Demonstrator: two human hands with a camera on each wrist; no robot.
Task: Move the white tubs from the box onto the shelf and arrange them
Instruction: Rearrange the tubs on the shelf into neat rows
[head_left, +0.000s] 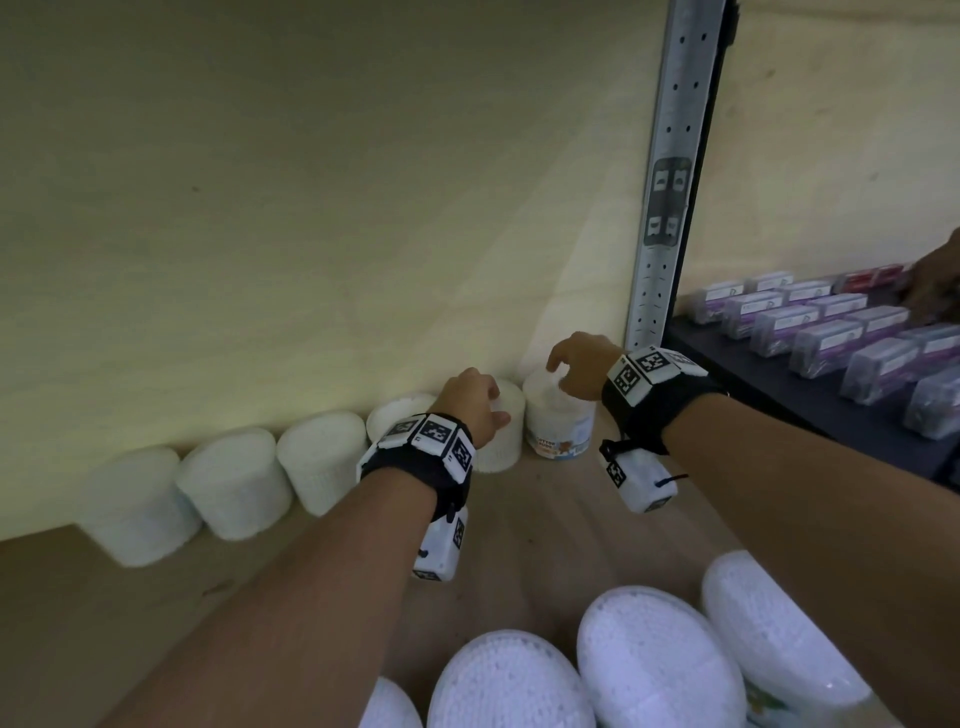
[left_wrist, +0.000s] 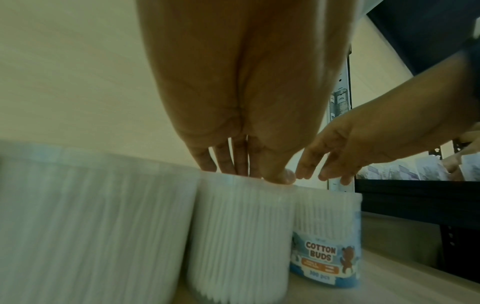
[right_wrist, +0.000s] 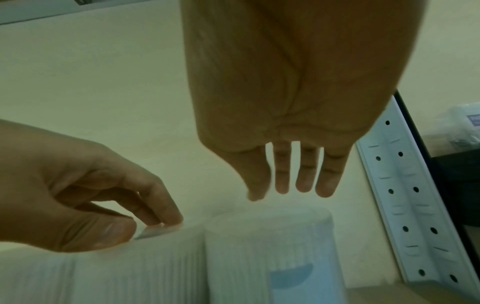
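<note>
Several white tubs (head_left: 234, 483) stand in a row along the shelf's back wall. My left hand (head_left: 478, 405) pinches the lid rim of the second tub from the right (head_left: 504, 441), fingers on top and thumb at the front; the left wrist view shows the fingertips (left_wrist: 275, 174) on that tub (left_wrist: 241, 236). The rightmost tub (head_left: 558, 421) carries a "Cotton Buds" label (left_wrist: 320, 255). My right hand (head_left: 571, 369) hovers just over it with fingers (right_wrist: 303, 181) straight, apart from the lid (right_wrist: 270, 218). More tubs (head_left: 660, 660) lie in the foreground below my arms.
A perforated metal upright (head_left: 670, 182) bounds the shelf bay on the right. Beyond it a dark shelf (head_left: 779, 395) holds rows of purple packs (head_left: 826, 338), with another person's hand (head_left: 935, 280) at the far edge. Bare wooden shelf board (head_left: 545, 519) lies before the row.
</note>
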